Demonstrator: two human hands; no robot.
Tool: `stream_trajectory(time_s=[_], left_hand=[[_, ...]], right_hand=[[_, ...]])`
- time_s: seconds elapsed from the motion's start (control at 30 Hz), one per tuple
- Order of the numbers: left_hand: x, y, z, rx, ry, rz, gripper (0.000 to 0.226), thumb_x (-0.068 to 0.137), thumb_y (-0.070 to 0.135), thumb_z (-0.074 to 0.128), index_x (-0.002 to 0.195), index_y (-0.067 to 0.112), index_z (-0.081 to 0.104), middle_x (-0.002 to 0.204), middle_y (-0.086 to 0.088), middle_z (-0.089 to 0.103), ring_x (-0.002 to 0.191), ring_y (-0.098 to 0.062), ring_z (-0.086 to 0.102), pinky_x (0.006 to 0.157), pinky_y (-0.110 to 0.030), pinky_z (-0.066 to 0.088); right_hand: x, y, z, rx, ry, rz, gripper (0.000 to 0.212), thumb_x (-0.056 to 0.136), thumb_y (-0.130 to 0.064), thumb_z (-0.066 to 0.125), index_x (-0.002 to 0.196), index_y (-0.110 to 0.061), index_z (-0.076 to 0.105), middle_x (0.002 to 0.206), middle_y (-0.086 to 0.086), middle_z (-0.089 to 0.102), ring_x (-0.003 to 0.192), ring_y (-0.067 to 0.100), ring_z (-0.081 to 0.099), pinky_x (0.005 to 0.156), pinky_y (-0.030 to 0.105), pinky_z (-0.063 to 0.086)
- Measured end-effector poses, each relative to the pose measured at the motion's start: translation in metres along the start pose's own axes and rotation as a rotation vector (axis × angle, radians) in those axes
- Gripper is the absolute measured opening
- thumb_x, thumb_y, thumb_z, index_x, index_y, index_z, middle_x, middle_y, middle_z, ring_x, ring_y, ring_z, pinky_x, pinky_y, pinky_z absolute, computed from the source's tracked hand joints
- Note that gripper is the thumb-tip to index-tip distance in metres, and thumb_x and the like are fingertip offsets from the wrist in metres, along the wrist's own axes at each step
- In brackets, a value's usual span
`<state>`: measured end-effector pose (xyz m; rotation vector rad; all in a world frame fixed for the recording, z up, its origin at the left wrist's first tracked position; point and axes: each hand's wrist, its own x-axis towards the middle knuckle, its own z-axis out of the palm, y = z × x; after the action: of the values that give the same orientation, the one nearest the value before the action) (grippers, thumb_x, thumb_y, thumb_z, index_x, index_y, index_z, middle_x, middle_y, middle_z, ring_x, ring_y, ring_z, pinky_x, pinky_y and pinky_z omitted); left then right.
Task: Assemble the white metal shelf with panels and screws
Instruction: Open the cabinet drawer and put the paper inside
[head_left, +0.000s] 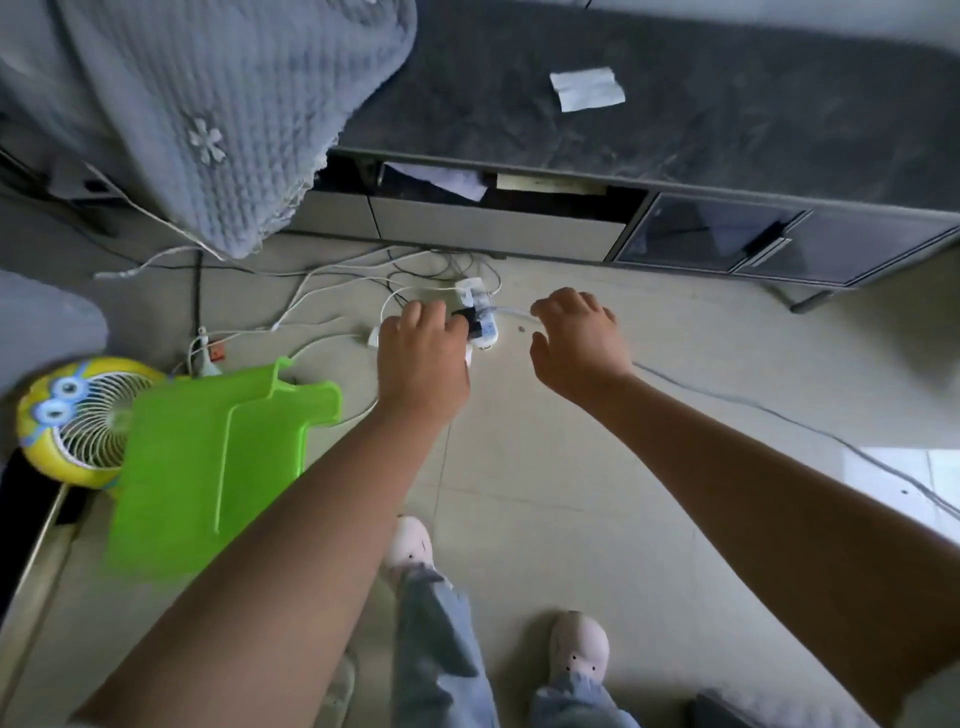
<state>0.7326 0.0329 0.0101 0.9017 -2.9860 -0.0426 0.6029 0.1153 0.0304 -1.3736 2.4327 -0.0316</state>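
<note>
Head view, looking down at a pale, smooth tiled floor (597, 519). Left hand (421, 358) reaches to a white power strip (480, 317) lying on the floor among thin white and dark cables (322, 296); its fingers (423, 314) curl over a small black plug (467, 318) seated in the strip, though whether they actually grasp it cannot be told. Right hand (576, 348) hovers just right of the strip, fingers loosely bent and grasping nothing. Beyond the hands stands a low cabinet (493, 228) with a dark, mottled stone-like top (727, 119), a pale drawer pulled partly out with papers inside, and dark glass doors at right; a white folded paper (587, 89) lies on the top. A grey waffle-textured blanket (218, 104) hangs at upper left. At left sit a round yellow cartoon fan (72, 415) with a white grille and, overlapping it, a bright green, flat plastic piece (208, 457). Pale shoes (576, 649) and light jeans show below. No white metal shelf, panels or screws can be made out in this view.
</note>
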Motion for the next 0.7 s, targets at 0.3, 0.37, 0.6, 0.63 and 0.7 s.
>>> stream_trajectory(time_s=[0.3, 0.37, 0.6, 0.63, 0.7], left_hand=[[0.161, -0.11, 0.03, 0.038, 0.019, 0.049, 0.038, 0.025, 0.005, 0.081, 0.055, 0.012, 0.059, 0.061, -0.005, 0.059, 0.054, -0.026, 0.057, 0.05, -0.02, 0.041], [0.184, -0.123, 0.05, 0.046, -0.006, 0.047, 0.039, 0.029, 0.007, 0.082, 0.061, 0.012, 0.061, 0.067, -0.005, 0.062, 0.06, -0.026, 0.06, 0.054, -0.022, 0.045], [0.271, -0.158, 0.145, 0.165, -0.11, -0.018, 0.054, 0.099, 0.024, 0.032, 0.147, 0.008, 0.014, 0.155, -0.013, 0.01, 0.143, -0.028, 0.005, 0.115, -0.038, 0.006], [0.282, -0.162, 0.162, 0.177, -0.082, -0.002, 0.055, 0.1, 0.025, 0.03, 0.148, 0.007, 0.01, 0.156, -0.013, 0.006, 0.144, -0.028, 0.001, 0.116, -0.039, 0.003], [0.306, -0.168, 0.19, 0.186, -0.058, 0.0, 0.057, 0.101, 0.026, 0.026, 0.148, 0.006, 0.001, 0.156, -0.014, -0.002, 0.144, -0.029, -0.005, 0.116, -0.039, -0.002]], right_hand=[[0.167, -0.014, -0.002, 0.084, 0.063, 0.176, 0.039, 0.094, -0.016, 0.041, 0.132, -0.011, 0.044, 0.136, 0.008, 0.044, 0.126, 0.025, 0.038, 0.103, 0.033, 0.031], [0.197, -0.016, 0.011, 0.083, 0.032, 0.174, 0.04, 0.094, -0.018, 0.041, 0.133, -0.011, 0.042, 0.137, 0.007, 0.043, 0.127, 0.024, 0.037, 0.104, 0.033, 0.03], [0.301, 0.02, 0.096, 0.046, 0.044, 0.168, 0.038, 0.096, -0.023, 0.043, 0.133, -0.013, 0.043, 0.136, 0.006, 0.044, 0.126, 0.024, 0.039, 0.107, 0.034, 0.029], [0.313, 0.027, 0.113, 0.053, 0.044, 0.176, 0.04, 0.097, -0.025, 0.042, 0.135, -0.014, 0.042, 0.138, 0.006, 0.043, 0.128, 0.023, 0.038, 0.108, 0.033, 0.028], [0.338, 0.04, 0.146, 0.073, 0.051, 0.187, 0.042, 0.097, -0.026, 0.04, 0.138, -0.015, 0.038, 0.141, 0.004, 0.04, 0.131, 0.022, 0.035, 0.11, 0.032, 0.025]])
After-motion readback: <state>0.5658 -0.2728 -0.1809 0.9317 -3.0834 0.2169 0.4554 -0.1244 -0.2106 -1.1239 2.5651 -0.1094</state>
